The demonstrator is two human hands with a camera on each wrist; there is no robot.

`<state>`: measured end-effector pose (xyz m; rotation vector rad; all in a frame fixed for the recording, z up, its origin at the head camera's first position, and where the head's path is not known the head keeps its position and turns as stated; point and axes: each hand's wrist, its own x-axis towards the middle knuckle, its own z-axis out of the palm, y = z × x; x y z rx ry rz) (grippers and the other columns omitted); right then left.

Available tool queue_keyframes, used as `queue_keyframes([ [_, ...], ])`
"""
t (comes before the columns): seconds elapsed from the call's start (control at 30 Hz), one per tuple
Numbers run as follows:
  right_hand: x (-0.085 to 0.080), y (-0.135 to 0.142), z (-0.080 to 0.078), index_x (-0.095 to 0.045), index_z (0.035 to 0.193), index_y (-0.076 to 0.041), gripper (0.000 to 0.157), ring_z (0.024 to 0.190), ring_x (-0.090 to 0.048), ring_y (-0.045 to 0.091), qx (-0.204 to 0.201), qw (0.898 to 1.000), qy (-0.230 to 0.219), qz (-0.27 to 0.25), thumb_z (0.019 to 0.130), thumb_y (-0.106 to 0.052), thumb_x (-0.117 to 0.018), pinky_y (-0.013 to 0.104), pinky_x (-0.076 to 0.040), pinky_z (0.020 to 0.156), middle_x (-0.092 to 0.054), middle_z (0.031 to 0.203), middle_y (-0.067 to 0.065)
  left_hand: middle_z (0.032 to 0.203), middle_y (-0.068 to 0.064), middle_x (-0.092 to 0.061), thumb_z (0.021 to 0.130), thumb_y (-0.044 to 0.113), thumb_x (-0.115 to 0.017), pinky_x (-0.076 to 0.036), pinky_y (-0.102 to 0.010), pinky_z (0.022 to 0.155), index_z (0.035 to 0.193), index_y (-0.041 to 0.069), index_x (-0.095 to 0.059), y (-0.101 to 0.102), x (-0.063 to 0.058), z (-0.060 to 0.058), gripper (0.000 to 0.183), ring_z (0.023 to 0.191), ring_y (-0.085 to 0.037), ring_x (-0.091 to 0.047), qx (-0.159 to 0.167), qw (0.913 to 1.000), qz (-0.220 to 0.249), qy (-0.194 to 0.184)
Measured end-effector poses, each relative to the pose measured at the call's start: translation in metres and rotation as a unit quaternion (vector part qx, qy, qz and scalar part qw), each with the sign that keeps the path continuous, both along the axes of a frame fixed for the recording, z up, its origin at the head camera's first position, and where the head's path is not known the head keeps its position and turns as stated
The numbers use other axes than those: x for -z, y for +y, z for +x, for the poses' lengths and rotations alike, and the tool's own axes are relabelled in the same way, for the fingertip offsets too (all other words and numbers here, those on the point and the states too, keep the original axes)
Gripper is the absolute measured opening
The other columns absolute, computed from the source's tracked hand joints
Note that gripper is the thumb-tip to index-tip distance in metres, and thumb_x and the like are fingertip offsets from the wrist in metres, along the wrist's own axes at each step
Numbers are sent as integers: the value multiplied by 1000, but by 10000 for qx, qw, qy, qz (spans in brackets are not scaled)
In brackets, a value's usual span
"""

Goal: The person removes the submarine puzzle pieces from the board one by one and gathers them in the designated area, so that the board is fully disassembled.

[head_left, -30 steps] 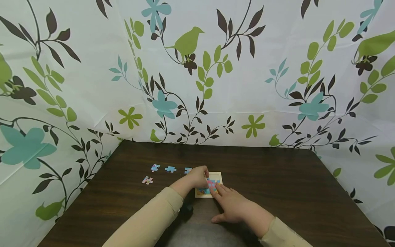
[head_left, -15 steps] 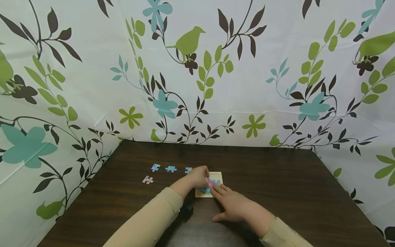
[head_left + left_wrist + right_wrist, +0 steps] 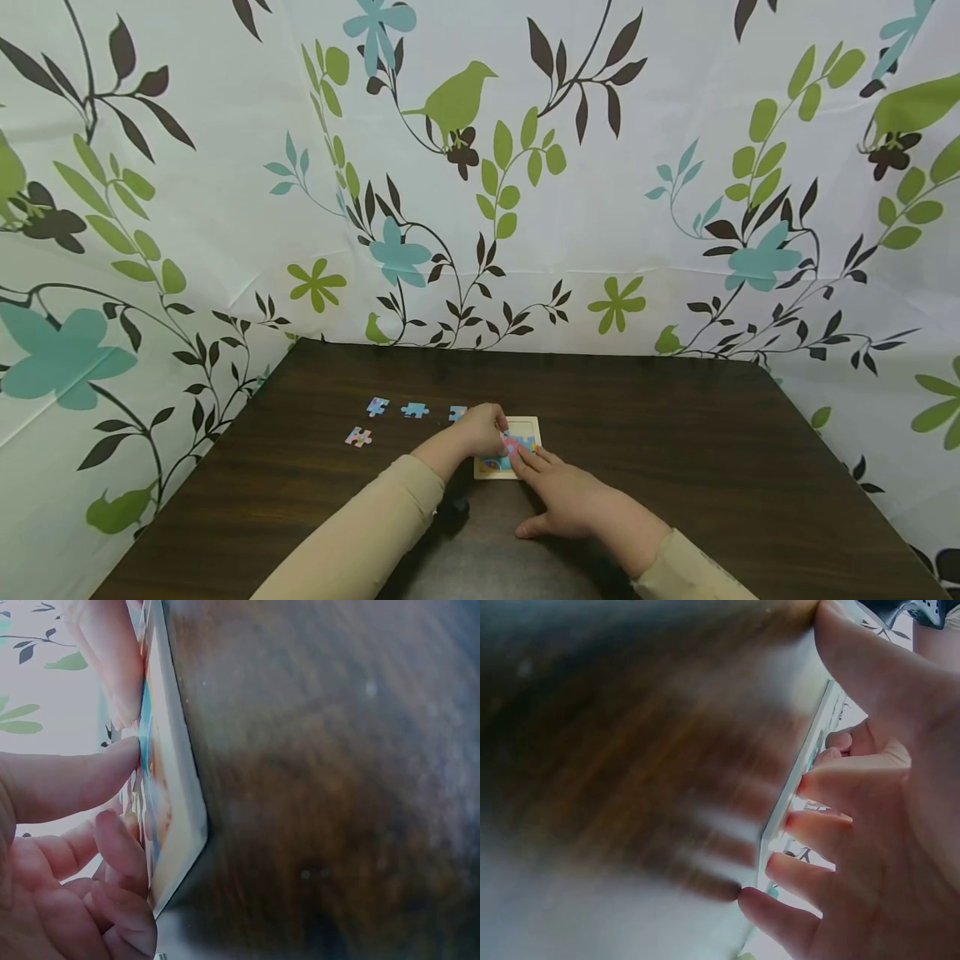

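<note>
A small jigsaw puzzle in a pale wooden tray lies on the dark table; blue and pink pieces fill its nearer part, while bare wood shows at the far side. My left hand bends over the tray's left side and pinches a puzzle piece, mostly hidden by the fingers. In the left wrist view, its thumb tip touches the blue surface. My right hand lies over the tray's right side with fingers extended, fingertips resting on the puzzle and its edge. The right thumb rests on the table.
Loose puzzle pieces lie left of the tray: a blue-pink one, a blue one, one partly behind my left hand, and a pink-white one. A patterned cloth hangs behind the dark table.
My right fingertips have shifted slightly over the puzzle and cover more of its pink part. The left hand stays in nearly the same place.
</note>
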<state>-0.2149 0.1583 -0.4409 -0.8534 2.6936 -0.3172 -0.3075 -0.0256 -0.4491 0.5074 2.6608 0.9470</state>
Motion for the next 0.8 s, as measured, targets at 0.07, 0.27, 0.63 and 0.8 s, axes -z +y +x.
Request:
queue_keyframes([
  [0.07, -1, 0, 0, -27, 156, -10, 100, 145, -21, 38, -46, 10000, 40, -1, 81, -62, -69, 54, -37, 104, -20, 161, 11, 93, -7, -60, 75, 4, -80, -45, -35, 61, 97, 8, -60, -1, 0, 0, 29, 70, -20, -52, 28, 9999, 105, -29],
  [0.27, -3, -1, -2, -31, 154, -7, 97, 145, -21, 37, -119, 9999, 66, 15, 82, -59, -70, 52, -36, 105, -19, 162, 11, 80, -4, -57, 75, -2, -77, -39, -28, 49, 94, 9, -60, -3, 1, -3, 28, 54, -14, -46, 9, 9988, 488, -105],
  [0.63, -4, 0, -2, -35, 154, -12, 93, 143, -24, 38, -92, 9999, 38, 52, 82, -58, -72, 55, -37, 103, -25, 160, 12, 73, -7, -59, 82, -9, -63, -49, -27, 50, 91, 0, -66, -7, 4, -8, 13, 54, -14, -53, -360, 9856, 1576, -487],
  [0.8, -4, -1, -2, -36, 154, -15, 89, 144, -24, 38, -115, 9999, -1, 57, 83, -55, -72, 55, -37, 103, -24, 160, 12, 84, -6, -60, 83, -5, -70, -46, -27, 54, 89, 1, -68, -13, -3, -10, 9, 59, -15, -52, -576, 9864, 1534, -145],
])
